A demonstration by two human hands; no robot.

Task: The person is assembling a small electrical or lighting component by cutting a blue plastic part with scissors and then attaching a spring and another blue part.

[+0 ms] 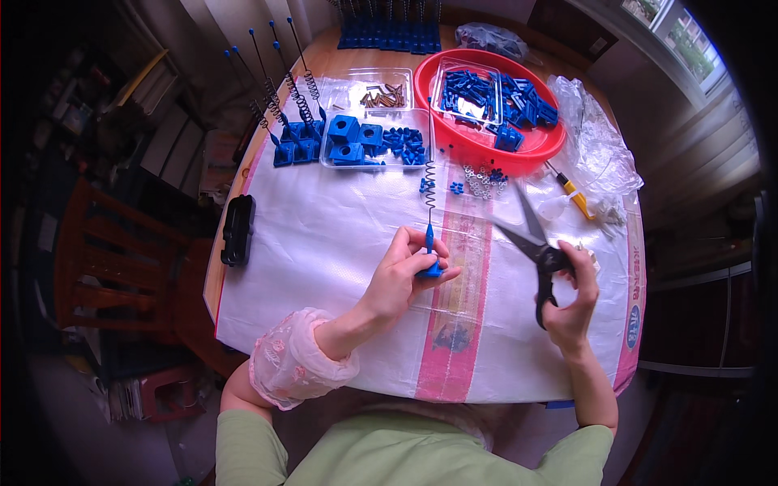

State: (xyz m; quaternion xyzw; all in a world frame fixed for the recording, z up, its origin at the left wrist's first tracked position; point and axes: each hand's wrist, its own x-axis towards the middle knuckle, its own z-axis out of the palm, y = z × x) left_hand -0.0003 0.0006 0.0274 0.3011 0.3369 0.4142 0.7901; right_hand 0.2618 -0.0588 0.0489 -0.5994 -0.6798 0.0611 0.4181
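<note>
In my left hand (pixel 401 275), thumb and fingers pinch the blue plastic base of a spring rod (pixel 429 239); its dark coil and thin shaft stand upright away from me, over the table. My right hand (pixel 574 304) grips black-handled scissors (pixel 535 245), their blades spread apart and pointing up and left. The blades touch nothing. Beyond the two hands lie small white rings (pixel 480 182) in a loose pile, with a few tiny blue pieces (pixel 457 188) beside them.
A red basin (pixel 551 150) holds many blue parts. Clear trays (pixel 350 165) contain blue blocks, cones and brass-coloured pins. Finished-looking spring rods (pixel 296 150) stand at the left, near a black tray (pixel 238 231). A yellow-handled screwdriver (pixel 580 202) and clear plastic bag (pixel 596 134) lie right.
</note>
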